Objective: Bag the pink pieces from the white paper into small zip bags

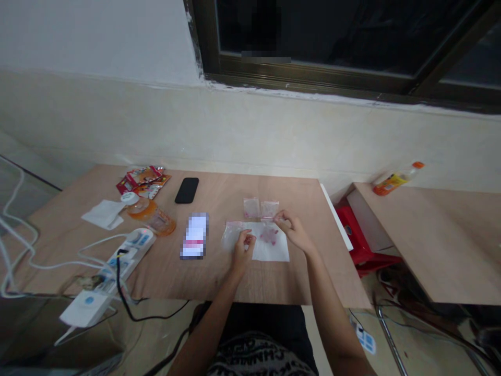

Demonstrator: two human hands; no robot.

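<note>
My left hand [242,252] rests on a clear plastic bag [234,235], its fingers drawn together at the bag's top edge. The bag lies partly on a white paper sheet [274,250], and pinkish pieces [269,235] show near the middle of the sheet. My right hand [293,232] hangs just above the sheet, thumb and forefinger pinched close to a small clear bag [270,210]. Whether those fingertips hold anything cannot be seen. Another small clear bag [251,208] with a pinkish tint lies beside it on the wooden table [219,282].
Toward the left stand a black phone [187,190], a blurred bright rectangular item [194,236], an orange cup [151,218], a tissue [104,214], snack wrappers [143,181] and a white power strip [127,258] with cables. A red stool [360,235] sits right of the table edge.
</note>
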